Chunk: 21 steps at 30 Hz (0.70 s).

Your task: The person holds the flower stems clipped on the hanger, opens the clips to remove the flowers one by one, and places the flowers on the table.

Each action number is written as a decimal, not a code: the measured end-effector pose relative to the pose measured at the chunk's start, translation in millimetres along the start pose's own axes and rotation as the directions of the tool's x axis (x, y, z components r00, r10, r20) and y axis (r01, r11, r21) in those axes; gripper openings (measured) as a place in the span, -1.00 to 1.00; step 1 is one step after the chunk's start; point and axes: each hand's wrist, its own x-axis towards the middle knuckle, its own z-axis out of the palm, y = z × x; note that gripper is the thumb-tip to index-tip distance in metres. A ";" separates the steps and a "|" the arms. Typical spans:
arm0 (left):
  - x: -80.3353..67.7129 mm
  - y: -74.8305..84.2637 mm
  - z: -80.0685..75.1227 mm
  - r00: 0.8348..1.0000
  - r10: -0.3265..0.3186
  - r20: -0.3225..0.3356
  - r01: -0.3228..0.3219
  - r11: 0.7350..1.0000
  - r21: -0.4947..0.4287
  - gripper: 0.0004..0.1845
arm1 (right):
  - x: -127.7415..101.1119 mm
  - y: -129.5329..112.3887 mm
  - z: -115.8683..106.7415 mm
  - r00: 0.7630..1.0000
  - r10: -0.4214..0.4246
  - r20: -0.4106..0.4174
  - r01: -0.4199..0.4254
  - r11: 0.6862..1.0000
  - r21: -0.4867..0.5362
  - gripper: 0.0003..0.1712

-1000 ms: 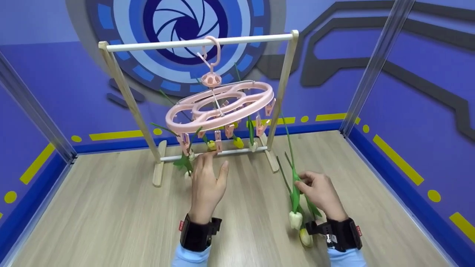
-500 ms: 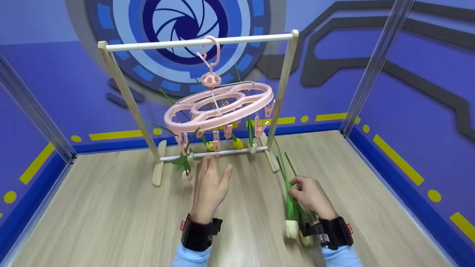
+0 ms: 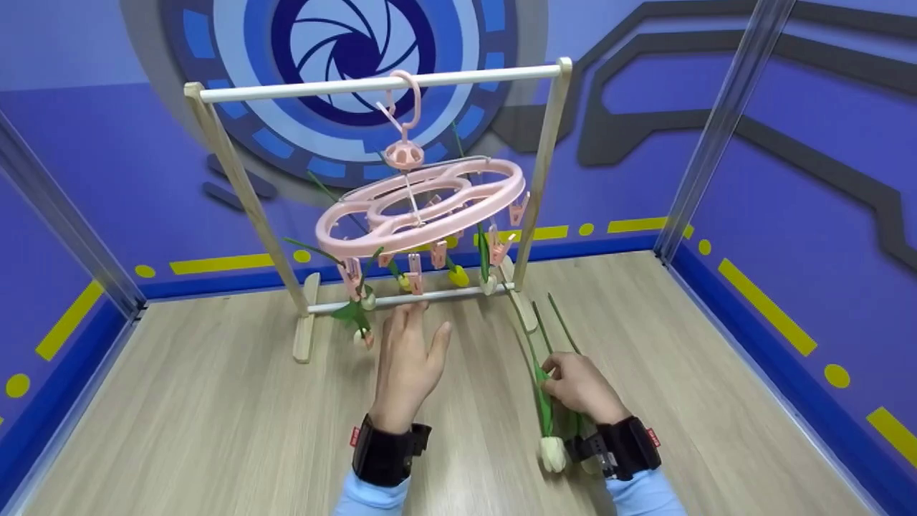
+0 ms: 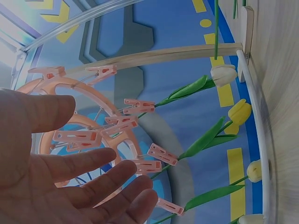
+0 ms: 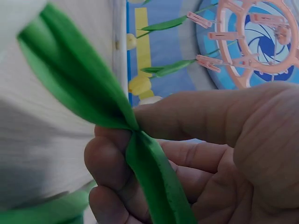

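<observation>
Fingers (image 5: 110,163) of right hand (image 3: 579,390) pinch tulip stem (image 3: 541,390) at 4 o'clock on table (image 3: 215,430); left hand (image 3: 408,365) w/ fingers spread, released, below pink clip hanger (image 3: 423,204) at 12 o'clock.

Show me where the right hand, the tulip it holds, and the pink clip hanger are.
right hand (image 3: 582,390), head view, back of the hand.
tulip (image 3: 551,453), head view, its white bloom.
pink clip hanger (image 3: 340,228), head view, the ring's front left rim.

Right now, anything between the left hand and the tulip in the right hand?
Head view: only bare wooden floor lies between the left hand and the tulip pinched by the right hand.
</observation>
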 end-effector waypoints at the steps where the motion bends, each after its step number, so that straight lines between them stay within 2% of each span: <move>1: -0.2 0.0 0.0 1.000 0.001 0.000 -0.001 1.000 0.002 -0.50 | 0.5 0.2 1.5 1.000 0.005 0.008 -0.005 1.000 -0.005 -0.76; 8: -0.1 1.5 -0.1 1.000 -0.018 0.021 0.018 1.000 -0.003 -0.47 | 3.0 2.3 8.3 1.000 0.008 0.027 -0.006 0.997 -0.072 -0.76; 15: 0.2 2.6 -0.2 0.998 -0.040 0.045 0.041 0.999 -0.004 -0.47 | 5.8 4.9 11.3 0.999 0.019 0.027 -0.018 0.998 -0.065 -0.76; 21: -0.2 2.0 -0.6 0.998 -0.042 0.044 0.042 0.999 -0.003 -0.47 | 5.9 6.9 13.3 1.000 -0.015 0.025 0.016 0.998 -0.068 -0.78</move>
